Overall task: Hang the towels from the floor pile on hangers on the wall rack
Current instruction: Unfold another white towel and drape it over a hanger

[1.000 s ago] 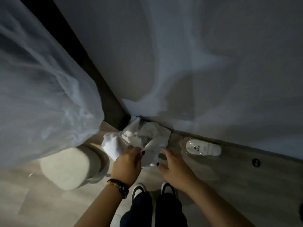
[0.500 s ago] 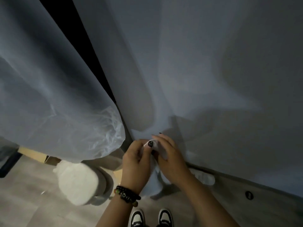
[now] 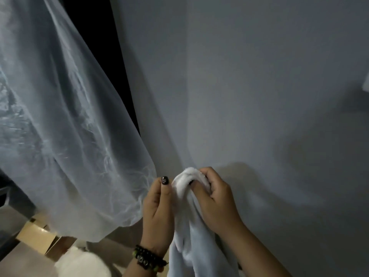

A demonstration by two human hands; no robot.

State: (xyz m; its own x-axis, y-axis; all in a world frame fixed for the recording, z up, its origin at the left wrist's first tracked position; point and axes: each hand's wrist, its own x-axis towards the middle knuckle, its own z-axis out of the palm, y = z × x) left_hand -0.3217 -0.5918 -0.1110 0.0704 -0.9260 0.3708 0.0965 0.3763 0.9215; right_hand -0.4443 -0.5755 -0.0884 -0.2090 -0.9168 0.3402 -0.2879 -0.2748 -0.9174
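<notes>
A white fluffy towel (image 3: 196, 246) hangs down between my two hands in front of the grey wall. My left hand (image 3: 157, 208), with a beaded bracelet on its wrist, pinches the towel's upper left edge. My right hand (image 3: 214, 198) grips the bunched top of the towel, fingers curled round it. Neither a hanger nor the wall rack is in view, and the floor pile is out of frame.
A sheer white curtain (image 3: 65, 126) hangs at the left, with a dark gap behind it. A white round stool (image 3: 83, 264) and a wooden box edge (image 3: 36, 236) stand on the floor at the lower left. The grey wall (image 3: 259, 86) fills the right.
Both hands have lifted one towel from the floor pile up to chest height. My view has tilted upward, so the floor, the shoes and the pile have dropped out of frame.
</notes>
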